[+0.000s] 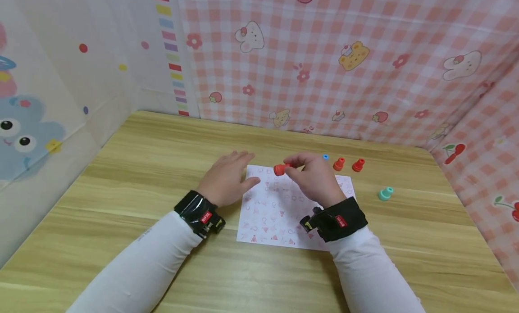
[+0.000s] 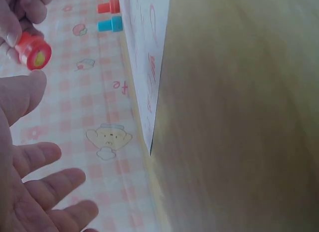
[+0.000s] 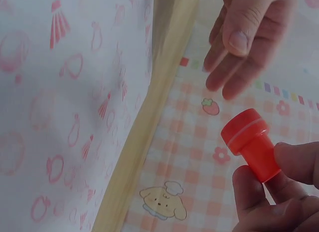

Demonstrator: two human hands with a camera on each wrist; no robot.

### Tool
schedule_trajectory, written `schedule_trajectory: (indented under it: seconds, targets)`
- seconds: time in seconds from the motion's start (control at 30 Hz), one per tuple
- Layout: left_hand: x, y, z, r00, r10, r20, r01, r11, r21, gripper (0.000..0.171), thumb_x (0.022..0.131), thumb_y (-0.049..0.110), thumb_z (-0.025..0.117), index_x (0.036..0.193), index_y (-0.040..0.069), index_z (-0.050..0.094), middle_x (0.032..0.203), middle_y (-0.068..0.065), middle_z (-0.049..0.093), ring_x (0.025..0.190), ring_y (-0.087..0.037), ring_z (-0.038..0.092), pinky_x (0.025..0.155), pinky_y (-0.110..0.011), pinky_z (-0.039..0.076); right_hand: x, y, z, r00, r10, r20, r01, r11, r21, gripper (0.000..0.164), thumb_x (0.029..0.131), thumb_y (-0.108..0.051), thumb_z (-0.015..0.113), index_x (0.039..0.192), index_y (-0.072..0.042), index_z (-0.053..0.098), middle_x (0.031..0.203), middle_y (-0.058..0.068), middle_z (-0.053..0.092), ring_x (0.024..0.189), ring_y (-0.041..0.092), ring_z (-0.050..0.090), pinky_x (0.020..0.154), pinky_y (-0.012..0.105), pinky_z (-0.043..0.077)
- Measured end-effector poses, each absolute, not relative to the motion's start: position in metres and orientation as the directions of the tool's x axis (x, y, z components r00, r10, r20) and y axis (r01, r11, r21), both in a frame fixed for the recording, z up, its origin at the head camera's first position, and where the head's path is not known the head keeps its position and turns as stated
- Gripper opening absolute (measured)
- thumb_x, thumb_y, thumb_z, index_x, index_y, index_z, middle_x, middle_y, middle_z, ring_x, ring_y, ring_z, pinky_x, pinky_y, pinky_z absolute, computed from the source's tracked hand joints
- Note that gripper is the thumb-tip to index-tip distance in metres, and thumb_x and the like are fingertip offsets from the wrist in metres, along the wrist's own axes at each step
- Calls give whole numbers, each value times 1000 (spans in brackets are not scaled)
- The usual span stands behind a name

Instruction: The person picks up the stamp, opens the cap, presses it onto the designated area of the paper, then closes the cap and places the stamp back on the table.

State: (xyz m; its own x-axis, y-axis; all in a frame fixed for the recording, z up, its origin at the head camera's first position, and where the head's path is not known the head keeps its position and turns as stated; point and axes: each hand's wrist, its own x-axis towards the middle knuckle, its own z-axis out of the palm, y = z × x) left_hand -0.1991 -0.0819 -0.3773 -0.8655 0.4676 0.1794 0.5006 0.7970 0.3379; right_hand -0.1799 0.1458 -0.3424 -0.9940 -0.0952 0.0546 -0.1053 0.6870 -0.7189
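Across the top of the head view hangs a pink-and-white checked cloth (image 1: 284,61) printed with strawberries, flowers and animal heads. Below it, a wood-grain table (image 1: 134,178) fills the middle and lower part of the frame. Two white sleeves reach in from the bottom edge, the left one (image 1: 142,259) and the right one (image 1: 373,268). At centre lies a white sheet (image 1: 265,214) covered in small red and pink prints, some shaped like shuttlecocks.

Left of centre, the left hand (image 1: 225,180) is spread wide, thumb apart from the fingers and reaching over the sheet's left edge. Right of centre, the right hand (image 1: 318,175) pinches a red stamp (image 1: 279,170) by its narrow end between thumb and fingers. That stamp is near the sheet's top edge in the head view, lifted clear of the paper, its broad end turned toward the left hand; the left wrist view shows a yellow mark on that end.

To the right of the right hand stand two more red stamps (image 1: 358,165), with a teal stamp (image 1: 386,193) lower down, farther right. A blue stamp (image 1: 325,157) shows partly behind the right hand.
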Motion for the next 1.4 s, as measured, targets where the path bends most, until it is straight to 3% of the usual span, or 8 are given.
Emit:
schedule_trajectory:
  seconds: [0.23, 0.47, 0.63, 0.87, 1.17, 1.4]
  targets:
    - [-195, -74, -380, -845, 513, 150, 509, 689, 516, 58, 89, 45, 61, 138, 19, 46, 136, 2, 48, 120, -12, 41, 99, -43, 40, -177, 137, -346, -981, -162, 105, -185, 633, -752, 14, 86, -22, 68, 99, -19, 70, 91, -5, 65, 67, 22, 50, 49, 34, 46]
    - [-192, -71, -383, -819, 544, 184, 505, 530, 681, 37, 92, 33, 61, 127, 22, 54, 115, 9, 60, 99, -3, 53, 88, -37, 49, -174, 132, -348, -976, -195, 100, -196, 573, -796, 11, 86, -22, 69, 97, -22, 70, 88, -5, 65, 72, 22, 52, 53, 35, 47]
    - [-191, -71, -383, -826, 516, 224, 497, 483, 721, 31, 93, 29, 60, 123, 20, 57, 107, 10, 62, 87, 0, 54, 76, -29, 51, -173, 129, -348, -975, -194, 108, -200, 552, -810, 10, 85, -22, 68, 96, -22, 70, 86, -4, 65, 71, 20, 53, 54, 35, 48]
    - [-190, -71, -385, -825, 506, 252, 494, 431, 755, 30, 93, 25, 60, 122, 20, 59, 109, 10, 61, 86, -2, 55, 75, -26, 52, -172, 126, -353, -970, -222, 96, -195, 486, -852, 9, 87, -19, 67, 96, -21, 68, 85, 0, 65, 66, 20, 58, 60, 41, 55]
    - [-190, -71, -385, -812, 510, 285, 513, 387, 766, 30, 92, 29, 61, 120, 21, 58, 108, 10, 62, 88, -2, 55, 76, -27, 52, -170, 123, -354, -970, -239, 47, -155, 459, -875, 8, 88, -23, 67, 96, -21, 67, 83, 2, 65, 68, 20, 58, 67, 52, 53]
    - [-192, -71, -385, -807, 503, 309, 494, 289, 820, 20, 90, 20, 64, 106, 18, 52, 93, 7, 61, 80, -6, 58, 69, -29, 54, -171, 122, -354, -972, -235, 18, -131, 473, -871, 9, 88, -25, 67, 96, -21, 66, 81, 5, 65, 67, 20, 59, 65, 47, 54]
